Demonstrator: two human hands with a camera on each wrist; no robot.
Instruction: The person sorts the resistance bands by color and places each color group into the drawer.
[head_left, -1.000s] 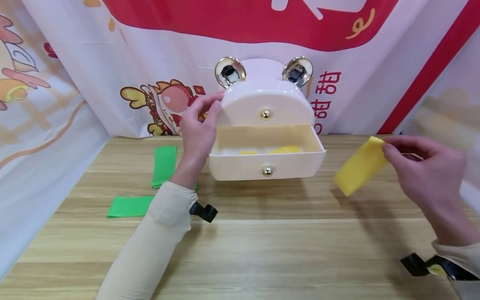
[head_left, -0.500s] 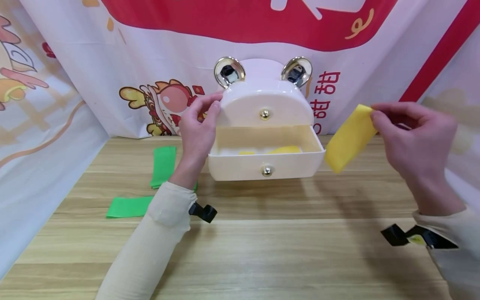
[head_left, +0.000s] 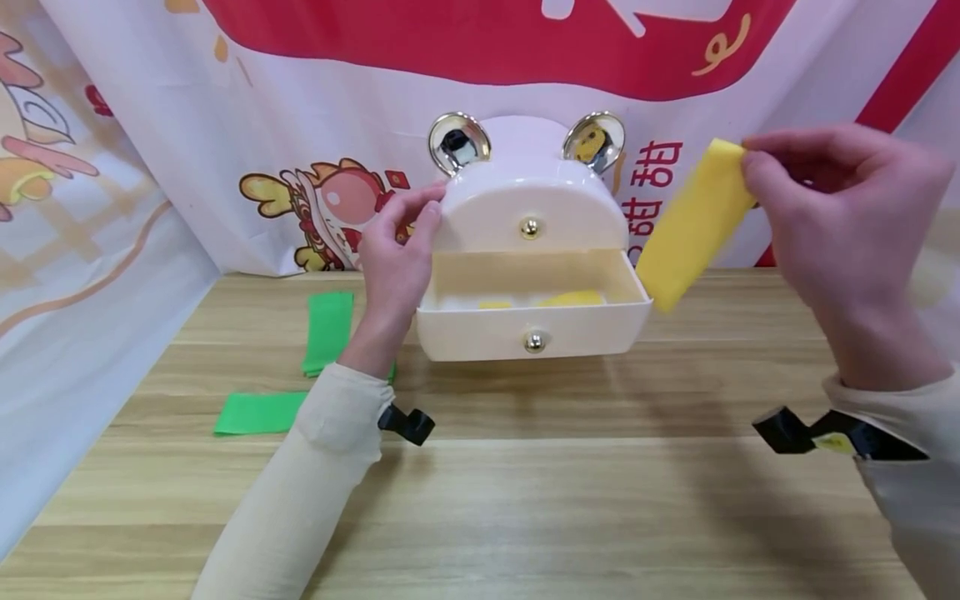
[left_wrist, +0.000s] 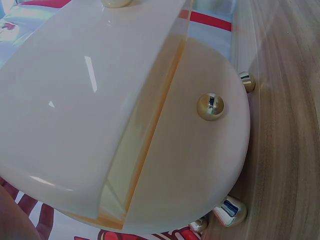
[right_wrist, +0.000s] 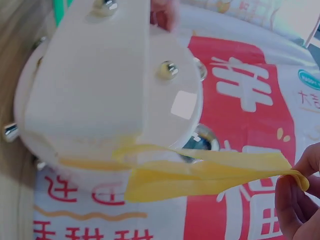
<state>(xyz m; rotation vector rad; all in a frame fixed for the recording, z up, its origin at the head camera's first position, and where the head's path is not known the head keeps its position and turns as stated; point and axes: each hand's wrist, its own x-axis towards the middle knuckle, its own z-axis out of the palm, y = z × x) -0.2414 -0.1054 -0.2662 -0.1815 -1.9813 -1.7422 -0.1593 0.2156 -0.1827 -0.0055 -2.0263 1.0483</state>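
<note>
A white rounded box [head_left: 525,200] with two gold-rimmed ears stands at the back, its lower drawer [head_left: 480,336] pulled out and its upper one closed. Flat yellow pieces [head_left: 573,298] lie inside the drawer. My left hand [head_left: 397,258] rests against the box's left side, fingers slightly bent; the left wrist view shows its fingers [left_wrist: 45,220] beside the box. My right hand [head_left: 855,225] pinches the top end of a yellow strip [head_left: 693,225], which hangs by the drawer's right front corner. In the right wrist view the folded strip [right_wrist: 215,172] stretches from the fingertips towards the drawer.
Green strips [head_left: 328,332] lie on the wooden table [head_left: 525,517] left of the box, one of them [head_left: 258,414] nearer the front, partly behind the left sleeve. A printed cloth [head_left: 360,92] hangs right behind the box. Black straps with mounts are on both wrists.
My right hand has risen with the yellow strip, whose lower end has come left and up to the drawer's right corner. The left hand and the box have stayed still.
</note>
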